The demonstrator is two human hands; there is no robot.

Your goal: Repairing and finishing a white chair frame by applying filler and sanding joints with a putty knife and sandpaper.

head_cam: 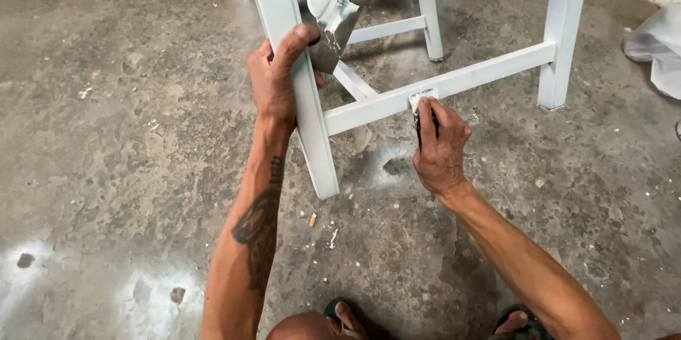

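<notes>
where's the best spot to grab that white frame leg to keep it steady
Grip the near white leg on its upper half, from the left, as the left hand does now. The crossbar joins its right side lower down, and the right hand presses a small scraper there.

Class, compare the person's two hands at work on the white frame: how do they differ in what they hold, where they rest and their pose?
The left hand grips an upright white leg together with a broad putty-smeared plate, thumb raised. The right hand presses a small scraper against the horizontal rail, fingers curled downward. The left sits higher than the right. Both touch the same white frame above the concrete floor.
</notes>
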